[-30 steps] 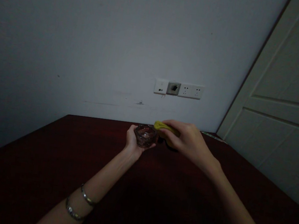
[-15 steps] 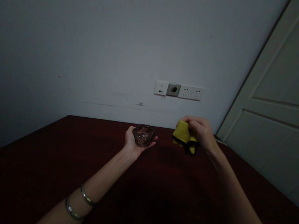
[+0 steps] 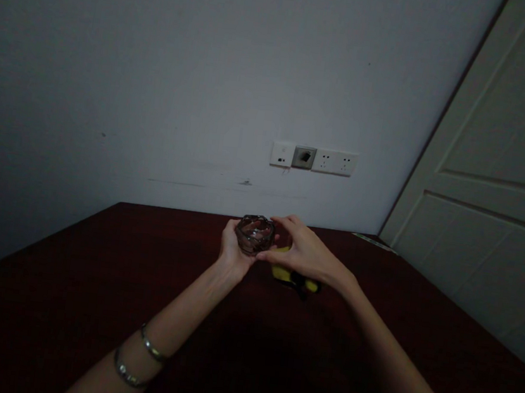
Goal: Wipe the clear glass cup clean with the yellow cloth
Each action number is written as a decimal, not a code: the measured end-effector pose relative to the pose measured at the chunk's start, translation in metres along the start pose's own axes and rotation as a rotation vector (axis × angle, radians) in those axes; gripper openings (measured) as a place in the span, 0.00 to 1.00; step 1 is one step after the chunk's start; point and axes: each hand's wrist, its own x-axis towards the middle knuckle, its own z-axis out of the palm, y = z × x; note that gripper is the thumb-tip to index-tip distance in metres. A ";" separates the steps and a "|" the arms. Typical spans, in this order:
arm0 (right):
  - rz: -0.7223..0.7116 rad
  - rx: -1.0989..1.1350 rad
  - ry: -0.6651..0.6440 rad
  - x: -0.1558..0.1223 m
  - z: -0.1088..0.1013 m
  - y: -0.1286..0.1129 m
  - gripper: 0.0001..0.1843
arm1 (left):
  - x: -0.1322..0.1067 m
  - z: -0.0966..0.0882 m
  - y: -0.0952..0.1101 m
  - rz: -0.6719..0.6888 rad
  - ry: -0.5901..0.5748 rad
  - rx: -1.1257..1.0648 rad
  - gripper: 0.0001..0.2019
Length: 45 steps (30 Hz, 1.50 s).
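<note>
A dark tinted glass bowl (image 3: 254, 236) with a patterned wall rests in my left hand (image 3: 233, 249), whose palm and fingers cup it from below and the left. My right hand (image 3: 302, 246) is at the bowl's right side, with thumb and forefinger spread apart at its rim and lower wall. Under that hand is a yellow cloth (image 3: 282, 275) with black edging, partly covered by the palm and thumb. The other fingers of my right hand are mostly hidden behind the cloth and hand, and they seem to keep hold of it.
The dark red table (image 3: 157, 273) reaches back to a pale wall (image 3: 185, 85). Wall sockets (image 3: 334, 162) sit above the table's back edge. A white panelled door (image 3: 498, 187) stands at the right, and a thin strip (image 3: 374, 242) lies at the back right corner.
My right hand has moved left and slightly down with the yellow cloth, from beside the bowl to its right side. Its thumb and forefinger have spread. The bowl has shifted very little.
</note>
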 end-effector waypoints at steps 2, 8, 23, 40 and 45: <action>0.028 -0.033 -0.005 0.001 0.004 0.001 0.39 | 0.000 0.001 -0.002 0.045 0.022 0.011 0.16; 0.058 -0.049 0.013 0.003 0.008 0.001 0.38 | -0.004 0.005 -0.004 0.124 0.038 0.036 0.13; 0.000 0.049 0.097 0.007 0.009 0.008 0.32 | -0.003 0.005 -0.003 0.116 -0.065 0.063 0.16; -0.007 0.775 -0.145 0.009 -0.009 0.028 0.35 | 0.034 -0.025 0.034 0.103 -0.938 0.763 0.48; 0.001 0.626 -0.125 0.007 -0.017 0.026 0.34 | 0.027 -0.022 0.034 0.097 -0.965 0.907 0.41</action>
